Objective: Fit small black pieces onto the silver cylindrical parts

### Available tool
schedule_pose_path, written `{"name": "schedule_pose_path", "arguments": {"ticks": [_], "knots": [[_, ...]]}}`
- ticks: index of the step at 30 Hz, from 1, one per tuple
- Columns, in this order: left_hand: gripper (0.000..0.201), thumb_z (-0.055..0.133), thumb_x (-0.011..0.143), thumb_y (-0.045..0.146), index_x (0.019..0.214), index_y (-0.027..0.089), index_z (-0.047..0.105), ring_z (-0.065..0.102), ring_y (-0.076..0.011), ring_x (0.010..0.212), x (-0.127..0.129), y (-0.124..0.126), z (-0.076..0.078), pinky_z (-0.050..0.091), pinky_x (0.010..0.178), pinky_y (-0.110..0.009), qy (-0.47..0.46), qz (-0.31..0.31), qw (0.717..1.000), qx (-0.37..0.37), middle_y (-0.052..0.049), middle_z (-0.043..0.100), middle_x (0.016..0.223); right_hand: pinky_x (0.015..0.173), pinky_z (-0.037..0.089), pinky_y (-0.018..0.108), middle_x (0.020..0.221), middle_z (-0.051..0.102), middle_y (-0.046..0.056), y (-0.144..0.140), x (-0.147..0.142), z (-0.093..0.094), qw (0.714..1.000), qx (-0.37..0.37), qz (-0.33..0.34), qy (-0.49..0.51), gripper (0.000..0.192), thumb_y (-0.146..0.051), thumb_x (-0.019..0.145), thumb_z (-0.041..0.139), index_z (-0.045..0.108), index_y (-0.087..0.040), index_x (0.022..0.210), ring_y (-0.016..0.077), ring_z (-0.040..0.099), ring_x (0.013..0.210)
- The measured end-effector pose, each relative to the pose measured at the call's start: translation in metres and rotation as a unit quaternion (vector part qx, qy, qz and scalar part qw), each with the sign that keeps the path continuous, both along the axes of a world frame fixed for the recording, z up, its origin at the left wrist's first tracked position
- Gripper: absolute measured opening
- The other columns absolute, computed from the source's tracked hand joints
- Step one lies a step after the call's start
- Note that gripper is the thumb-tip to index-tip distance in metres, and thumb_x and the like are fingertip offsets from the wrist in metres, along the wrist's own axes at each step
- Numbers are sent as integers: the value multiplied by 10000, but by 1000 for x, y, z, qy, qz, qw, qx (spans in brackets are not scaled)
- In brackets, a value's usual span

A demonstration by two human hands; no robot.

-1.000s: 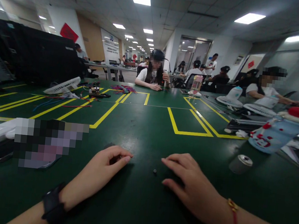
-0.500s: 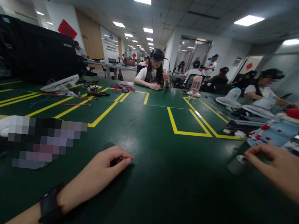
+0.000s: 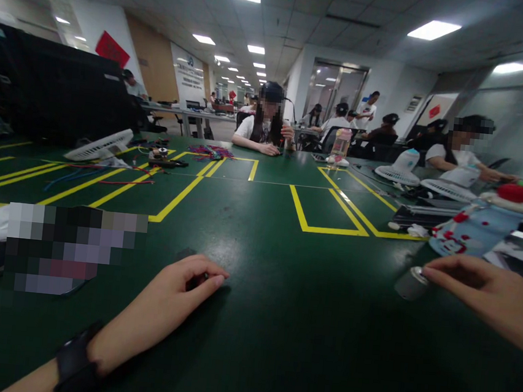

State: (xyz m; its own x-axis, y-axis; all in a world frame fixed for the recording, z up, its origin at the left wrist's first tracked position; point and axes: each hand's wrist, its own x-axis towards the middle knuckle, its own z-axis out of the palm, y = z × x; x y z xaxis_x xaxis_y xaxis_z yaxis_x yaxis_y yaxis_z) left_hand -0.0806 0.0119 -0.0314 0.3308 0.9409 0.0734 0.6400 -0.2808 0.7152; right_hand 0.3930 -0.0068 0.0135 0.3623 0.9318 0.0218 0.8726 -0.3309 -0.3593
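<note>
My right hand [image 3: 487, 295] reaches in from the right, thumb and fingertips closed at the end of a small grey metal cylinder [image 3: 412, 283]. It looks like a small motor, tilted just above or on the green table. On the left, my left hand [image 3: 188, 284] rests on the table with fingers curled and thumb close to the index fingertip. Something dark shows in the gap between them, too hidden to name. A dark round patch [image 3: 186, 253] lies just behind its knuckles. A black band [image 3: 78, 360] circles my left wrist.
The green table [image 3: 263, 270] carries yellow tape lines. A blue bottle with a red top [image 3: 475, 226] stands beyond my right hand, near white fans [image 3: 403, 168]. Wires [image 3: 212, 152] and another fan [image 3: 102, 145] lie at far left. A person [image 3: 268, 129] sits opposite.
The view has shifted slightly. The grey cylinder and my right hand stay together, nearly in place. My left hand keeps its curled pose on the table.
</note>
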Motion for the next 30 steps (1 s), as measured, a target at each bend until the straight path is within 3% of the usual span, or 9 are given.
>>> {"name": "schedule_pose_path", "arguments": {"ticks": [4,8,11,13,16,19,22,28,30], "knots": [[264,505,889,454,978,273,675,603,-215,957,0,-1,2,464,840,-338,2,0,1000,-9,-9,664,1027,755,484,353,1090,638,61,-2,6,-5,998,7,46,30,518,-641,708,574,658,-270,1059,231,627,888],[261,503,891,455,979,279,675,603,-208,956,0,-2,2,463,842,-332,2,-2,1000,-8,-2,663,1025,840,486,319,1212,587,56,-9,5,-13,987,-12,58,151,634,-510,734,637,468,-350,1323,210,611,1007],[254,497,894,448,977,284,673,604,-206,949,1,-2,1,465,841,-335,3,-5,1000,-5,1,666,1018,731,508,323,1125,627,82,-12,-13,-18,994,-17,47,96,615,-562,775,582,473,-325,1331,207,638,894],[258,495,893,449,965,281,677,605,-212,950,2,-1,1,466,845,-343,5,-5,1000,-1,-5,669,1015,728,511,340,1134,620,82,-11,-37,-19,996,38,80,33,573,-580,814,520,493,-310,1319,205,632,892],[273,492,888,458,960,275,682,605,-225,962,2,-1,1,468,851,-358,11,-8,1000,5,-16,668,1023,908,484,348,1257,548,37,-9,-89,-19,962,137,231,38,506,-506,856,502,478,-313,1324,188,563,1080],[288,490,885,471,966,271,680,605,-236,964,-1,0,0,471,850,-368,17,-6,1000,8,-23,665,1022,1004,435,312,1279,523,10,-7,-149,-19,912,138,376,88,454,-405,886,497,461,-310,1329,141,514,1147],[283,491,888,470,963,269,675,605,-235,958,-6,3,-3,467,853,-371,22,3,1000,12,-21,665,1006,1010,427,283,1266,524,-3,-6,-193,-25,876,108,453,128,453,-332,892,492,436,-315,1341,111,508,1137],[242,497,903,415,1039,287,651,605,-206,887,19,-3,6,476,784,-350,4,24,999,35,-10,662,998,1005,418,327,1262,524,35,-5,-209,-52,881,114,415,195,718,-352,783,643,271,-256,1390,139,508,1140],[217,500,910,362,1050,290,649,597,-186,865,40,-9,16,473,775,-332,-15,-11,997,71,-6,653,993,927,455,294,1142,587,26,-4,-208,-56,880,106,399,237,645,-330,771,657,315,-228,1309,122,559,1038]]}}
